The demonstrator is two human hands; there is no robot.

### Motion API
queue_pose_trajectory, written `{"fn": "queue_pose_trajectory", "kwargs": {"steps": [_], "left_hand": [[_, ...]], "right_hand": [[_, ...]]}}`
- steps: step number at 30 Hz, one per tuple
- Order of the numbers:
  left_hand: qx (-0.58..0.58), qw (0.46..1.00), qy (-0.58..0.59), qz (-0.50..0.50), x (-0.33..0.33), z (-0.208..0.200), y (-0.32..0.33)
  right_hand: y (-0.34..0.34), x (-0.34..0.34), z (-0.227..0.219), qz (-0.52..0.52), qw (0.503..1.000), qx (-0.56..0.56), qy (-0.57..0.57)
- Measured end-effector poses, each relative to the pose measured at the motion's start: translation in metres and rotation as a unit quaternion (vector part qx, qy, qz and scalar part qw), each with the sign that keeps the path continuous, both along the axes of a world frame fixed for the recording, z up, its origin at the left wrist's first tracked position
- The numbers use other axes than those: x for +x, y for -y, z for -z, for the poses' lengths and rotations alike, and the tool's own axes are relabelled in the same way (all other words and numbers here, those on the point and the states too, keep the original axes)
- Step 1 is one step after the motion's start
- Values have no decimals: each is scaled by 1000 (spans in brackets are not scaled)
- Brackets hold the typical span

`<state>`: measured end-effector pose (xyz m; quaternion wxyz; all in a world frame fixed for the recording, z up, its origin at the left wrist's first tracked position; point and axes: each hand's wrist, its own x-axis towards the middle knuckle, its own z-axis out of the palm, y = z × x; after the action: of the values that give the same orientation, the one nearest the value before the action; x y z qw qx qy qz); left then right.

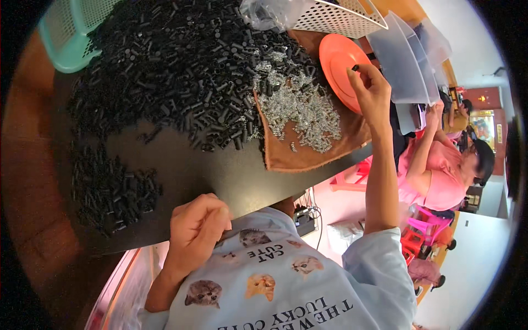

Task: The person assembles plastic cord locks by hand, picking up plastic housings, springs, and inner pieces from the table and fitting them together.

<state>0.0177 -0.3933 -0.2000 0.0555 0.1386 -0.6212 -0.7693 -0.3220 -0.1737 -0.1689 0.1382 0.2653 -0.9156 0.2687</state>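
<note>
Black part (355, 67), one, is pinched in right hand (375, 94) near one plate (336, 63); left hand (197, 228) curled, contents hidden.

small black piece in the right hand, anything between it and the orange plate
Nothing visible does: the right hand pinches the small black piece in front of the orange plate, though this view cannot settle the gap.

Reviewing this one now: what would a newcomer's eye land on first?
Probably the large heap of small black pieces spread over the dark table. Next, the shiny silvery pile of springs on a brown cloth to its right. Farther right, the right hand pinches a small black part at the bright orange plate.
</note>
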Motion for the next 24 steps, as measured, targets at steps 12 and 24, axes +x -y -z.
{"fn": "queue_pose_trajectory", "kwargs": {"steps": [12,24], "left_hand": [[-42,998,-24,43,-10,7,6],[-64,995,-52,51,-5,9,8]], "right_hand": [[76,80,-4,-233,970,-13,63],[211,141,13,-563,823,63,-37]]}}
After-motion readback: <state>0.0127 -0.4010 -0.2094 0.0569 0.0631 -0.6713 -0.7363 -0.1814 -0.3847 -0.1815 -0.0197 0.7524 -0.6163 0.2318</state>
